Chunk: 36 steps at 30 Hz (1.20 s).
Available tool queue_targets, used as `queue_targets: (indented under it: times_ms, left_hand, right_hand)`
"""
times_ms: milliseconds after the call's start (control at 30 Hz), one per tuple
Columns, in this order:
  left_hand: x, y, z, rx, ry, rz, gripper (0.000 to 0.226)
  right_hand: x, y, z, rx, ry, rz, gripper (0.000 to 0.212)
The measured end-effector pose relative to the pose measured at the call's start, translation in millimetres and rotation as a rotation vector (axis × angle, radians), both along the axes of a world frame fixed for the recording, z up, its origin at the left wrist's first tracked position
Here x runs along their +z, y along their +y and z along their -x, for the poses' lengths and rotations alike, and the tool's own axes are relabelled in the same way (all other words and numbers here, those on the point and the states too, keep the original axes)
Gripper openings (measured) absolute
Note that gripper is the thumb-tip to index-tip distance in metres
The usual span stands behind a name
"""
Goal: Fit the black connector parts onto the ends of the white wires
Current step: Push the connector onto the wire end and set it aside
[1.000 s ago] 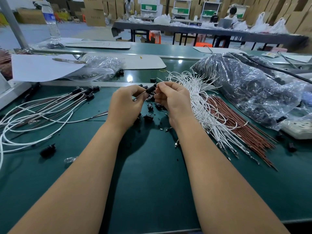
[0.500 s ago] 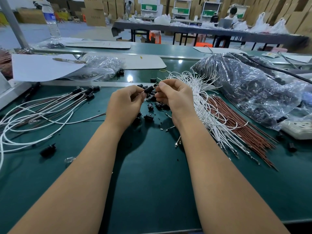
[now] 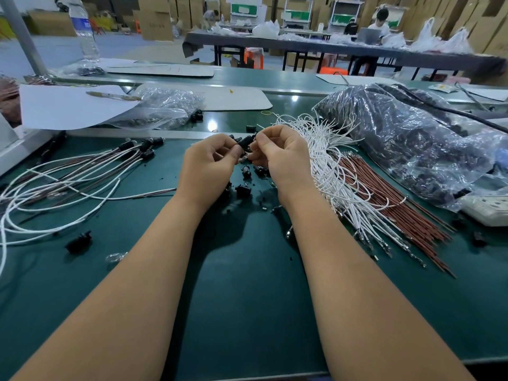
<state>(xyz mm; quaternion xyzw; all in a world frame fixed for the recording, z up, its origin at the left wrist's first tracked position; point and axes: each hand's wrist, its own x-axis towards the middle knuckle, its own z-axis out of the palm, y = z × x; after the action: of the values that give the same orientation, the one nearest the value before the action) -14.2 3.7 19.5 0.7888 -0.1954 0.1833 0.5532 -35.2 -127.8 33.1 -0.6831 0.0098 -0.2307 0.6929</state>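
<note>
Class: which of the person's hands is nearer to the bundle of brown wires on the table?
Right. The right hand is just left of the brown wires, with only the white wires between them. The left hand is farther left, beyond the right hand.

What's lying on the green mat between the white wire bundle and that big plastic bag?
Brown wires lie there, fanned beside the white wire bundle, reaching toward the plastic bag. The head view shows it.

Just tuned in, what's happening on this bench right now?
A person is assembling wire leads. The left hand pinches a black connector while the right hand works at its end. Unfitted white wires lie to the right, finished leads to the left, and loose connector parts sit under the hands.
</note>
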Motion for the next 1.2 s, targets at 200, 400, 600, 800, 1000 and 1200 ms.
queue_targets:
  times_ms: [200,400,600,800,1000,1200]
  left_hand:
    - [-0.4,0.7,0.2,-0.018,0.042,0.008,0.015]
    - [4.1,3.3,0.5,0.008,0.052,0.042,0.012]
    - [6.6,2.9,-0.6,-0.115,0.134,0.059,0.007]
    - [6.6,5.8,-2.0,-0.017,0.111,0.213,0.011]
    - [3.6,22.0,-22.9,0.314,0.080,0.446,0.011]
    - [-3.5,16.9,-29.9,0.300,0.141,0.299,0.010]
  right_hand:
    - [1.1,4.7,3.0,-0.068,-0.027,0.165,0.022]
    - [-1.1,8.4,5.1,-0.136,-0.075,0.333,0.021]
    - [-0.2,4.4,4.4,-0.116,-0.032,0.333,0.016]
    - [-3.4,0.4,0.1,-0.150,-0.043,0.431,0.012]
    - [-16.0,10.3,-8.6,0.074,0.067,1.029,0.040]
    - [-22.6,16.6,-12.5,0.210,0.265,1.269,0.045]
